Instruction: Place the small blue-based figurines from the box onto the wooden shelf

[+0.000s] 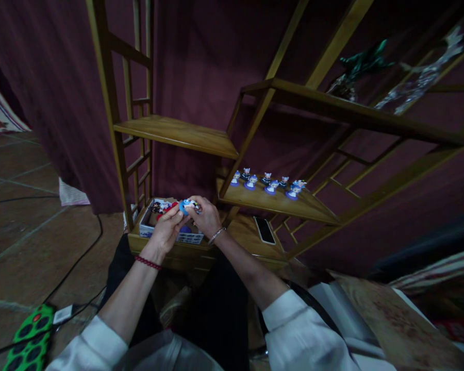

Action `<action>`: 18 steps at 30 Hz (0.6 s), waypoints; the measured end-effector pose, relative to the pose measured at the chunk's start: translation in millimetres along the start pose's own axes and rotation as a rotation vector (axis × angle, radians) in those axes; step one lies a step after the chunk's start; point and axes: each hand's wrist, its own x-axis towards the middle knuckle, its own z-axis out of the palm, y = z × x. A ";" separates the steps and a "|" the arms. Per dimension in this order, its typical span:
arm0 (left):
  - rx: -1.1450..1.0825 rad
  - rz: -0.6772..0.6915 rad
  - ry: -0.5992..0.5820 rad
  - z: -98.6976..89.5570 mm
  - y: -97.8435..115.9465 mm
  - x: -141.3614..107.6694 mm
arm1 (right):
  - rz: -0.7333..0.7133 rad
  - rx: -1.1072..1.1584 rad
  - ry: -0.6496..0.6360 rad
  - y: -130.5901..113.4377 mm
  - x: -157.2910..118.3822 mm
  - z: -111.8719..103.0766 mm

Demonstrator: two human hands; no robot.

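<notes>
Both my hands hold one small figurine with a blue round base, lying on its side above an open box. My left hand pinches it at the base, and a dark red bead bracelet circles that wrist. My right hand grips the figurine's upper part; a silver bangle is on this wrist. Below, the patterned box holds several more figurines and red pieces, partly covered by my hands. Several small figurines on blue or dark bases stand in two rows on the shelf to the right.
A wooden display rack rises before me, its upper right shelf bearing green and clear ornaments. A phone lies on the lower board. Floor left has a green power strip and black cables. Right sits a patterned surface.
</notes>
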 end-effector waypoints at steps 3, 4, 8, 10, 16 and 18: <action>-0.005 0.015 0.009 -0.2 -2.3 -0.4 | 0.041 0.010 0.024 -0.9 -2.2 2.9; -0.007 0.019 0.014 -0.5 -3.1 -0.5 | 0.049 0.012 0.028 -1.3 -2.7 3.0; -0.012 0.027 0.015 -1.8 -4.9 -1.6 | -0.009 0.017 0.008 -3.0 -3.3 -1.6; -0.012 0.019 -0.006 -1.7 -4.3 -3.2 | -0.065 0.007 -0.032 -3.3 -2.3 -6.0; -0.028 -0.021 -0.053 1.9 -0.4 -8.6 | -0.206 -0.013 -0.118 -1.6 1.7 -17.5; -0.039 -0.035 -0.053 2.3 -1.5 -8.5 | -0.221 -0.027 -0.137 -1.2 2.0 -19.7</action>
